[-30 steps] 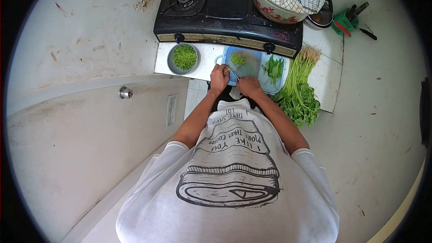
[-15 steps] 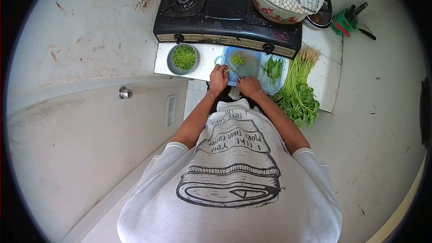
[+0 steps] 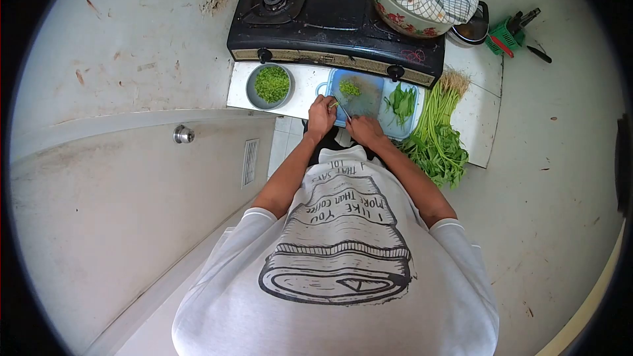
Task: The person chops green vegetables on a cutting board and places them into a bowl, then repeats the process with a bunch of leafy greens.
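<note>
My left hand [image 3: 322, 118] is closed at the near left edge of a blue chopping board [image 3: 372, 117], with short green stems [image 3: 334, 103] pinched at its fingertips. My right hand [image 3: 364, 130] is wrapped round the handle of a knife [image 3: 345, 111], whose thin blade points up and left toward the stems. On the board lies a small heap of chopped green pieces [image 3: 349, 88], and a loose bunch of green leaves [image 3: 401, 103] rests on its right side. Fingers hide most of the knife's handle.
A grey bowl [image 3: 250, 95] of chopped greens [image 3: 271, 84] stands left of the board. Right of it lies a large bundle of leafy stems with roots [image 3: 438, 128]. Behind are a black gas stove [image 3: 330, 0], a cloth-covered pot [image 3: 410, 24] and a green basket [image 3: 502, 38] with knives.
The knife blade has shifted slightly and appears closer to the stems. Both hands stay in nearly the same place; the whole view has moved a little.
</note>
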`<state>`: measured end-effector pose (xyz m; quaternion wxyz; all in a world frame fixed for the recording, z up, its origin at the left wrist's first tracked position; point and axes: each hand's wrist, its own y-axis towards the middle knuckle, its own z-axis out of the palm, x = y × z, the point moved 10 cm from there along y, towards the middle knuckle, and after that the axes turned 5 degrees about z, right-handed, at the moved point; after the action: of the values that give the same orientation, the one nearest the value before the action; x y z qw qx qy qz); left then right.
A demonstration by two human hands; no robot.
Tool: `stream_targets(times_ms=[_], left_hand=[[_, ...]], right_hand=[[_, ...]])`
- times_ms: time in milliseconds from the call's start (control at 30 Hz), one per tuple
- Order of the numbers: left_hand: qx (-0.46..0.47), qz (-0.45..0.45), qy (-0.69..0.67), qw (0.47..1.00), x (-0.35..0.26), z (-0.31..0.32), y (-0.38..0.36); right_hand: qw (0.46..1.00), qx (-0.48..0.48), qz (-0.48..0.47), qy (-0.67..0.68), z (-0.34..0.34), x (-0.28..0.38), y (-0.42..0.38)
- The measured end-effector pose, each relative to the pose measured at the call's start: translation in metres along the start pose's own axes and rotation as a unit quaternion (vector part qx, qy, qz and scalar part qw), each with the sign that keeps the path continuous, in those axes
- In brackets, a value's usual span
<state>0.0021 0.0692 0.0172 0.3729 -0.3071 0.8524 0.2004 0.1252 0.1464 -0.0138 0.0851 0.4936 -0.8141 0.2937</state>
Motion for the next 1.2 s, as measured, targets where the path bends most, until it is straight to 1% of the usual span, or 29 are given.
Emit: stream_targets(times_ms=[133,233,333,533,633,733,833,967,1033,1133,1200], left_hand=[[0.002,0.000,0.011,1.000,0.000,0.001,0.000],[-0.003,0.002,0.010,1.000,-0.003,0.001,0.000],[-0.005,0.011,0.014,1.000,0.000,0.001,0.000],[-0.010,-0.005,0.012,1.000,0.005,0.001,-0.001],[-0.003,-0.011,0.005,1.000,0.005,0.002,-0.001],[0.004,-0.007,0.006,1.000,0.005,0.004,-0.002],[0.013,-0.003,0.003,1.000,0.003,0.004,-0.004],[0.038,-0.003,-0.001,0.999,0.007,0.008,-0.004],[0.050,0.022,0.010,0.998,0.003,0.006,-0.003],[0.074,0.071,0.020,0.995,-0.006,0.003,0.004],[0.092,0.099,0.022,0.991,-0.009,0.001,0.007]], right_hand=[[1.000,0.011,0.010,0.010,0.005,-0.004,0.002],[1.000,-0.018,0.003,0.016,0.005,0.002,0.014],[1.000,-0.019,0.010,0.009,0.008,0.004,0.018],[0.998,0.060,0.024,-0.003,0.018,-0.007,0.003],[0.997,0.070,0.019,-0.016,0.018,-0.006,0.007],[0.999,0.034,0.016,0.009,0.004,0.003,0.014],[0.999,0.027,0.021,0.007,0.004,0.004,0.018],[0.999,0.038,0.021,-0.002,0.007,-0.005,0.003],[0.999,0.032,0.030,-0.013,0.004,-0.009,-0.003],[0.998,0.028,0.058,0.020,0.003,-0.016,0.002],[0.998,0.015,0.054,0.030,0.001,-0.016,0.009]])
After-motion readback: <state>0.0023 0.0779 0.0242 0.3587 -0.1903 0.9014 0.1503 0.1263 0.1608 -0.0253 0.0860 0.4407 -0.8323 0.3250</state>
